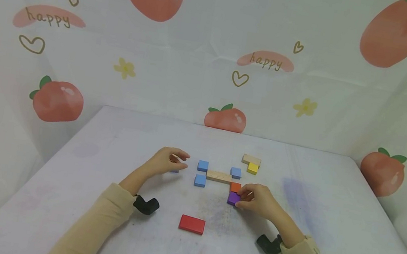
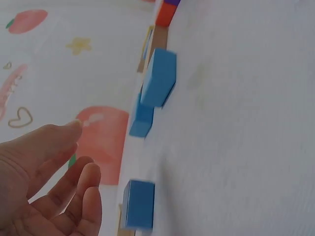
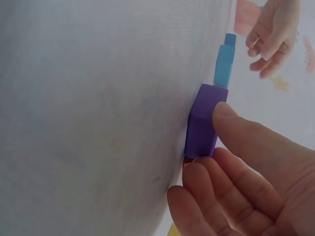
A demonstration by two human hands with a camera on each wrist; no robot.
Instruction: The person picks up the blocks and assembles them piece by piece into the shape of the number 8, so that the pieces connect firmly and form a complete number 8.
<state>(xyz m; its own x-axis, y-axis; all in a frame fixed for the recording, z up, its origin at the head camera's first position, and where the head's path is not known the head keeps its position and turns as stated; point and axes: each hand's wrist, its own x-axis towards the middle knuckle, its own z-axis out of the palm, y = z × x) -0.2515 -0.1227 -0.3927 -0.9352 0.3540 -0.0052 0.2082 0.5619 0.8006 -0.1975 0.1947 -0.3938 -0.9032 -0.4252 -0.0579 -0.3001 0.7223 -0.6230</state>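
Observation:
My right hand (image 1: 259, 200) pinches a purple block (image 1: 233, 199) between thumb and fingers; the block sits on the table against an orange-red block (image 1: 235, 187). That one adjoins the right end of a plain wooden plank (image 1: 219, 176). Blue blocks stand about the plank: one at its back left (image 1: 203, 166), another at its front left (image 1: 200, 181), a third at its back right (image 1: 235, 173). Left of these, my left hand (image 1: 164, 160) hovers with relaxed fingers and holds nothing. Another blue block (image 2: 140, 204) lies near it, mostly hidden behind the hand in the head view.
A red rectangular block (image 1: 192, 224) lies toward the front of the white table (image 1: 100, 234). At the back right, a yellow block (image 1: 253, 168) touches a wooden block (image 1: 251, 159). A patterned cloth backdrop (image 1: 187, 76) rises behind the table.

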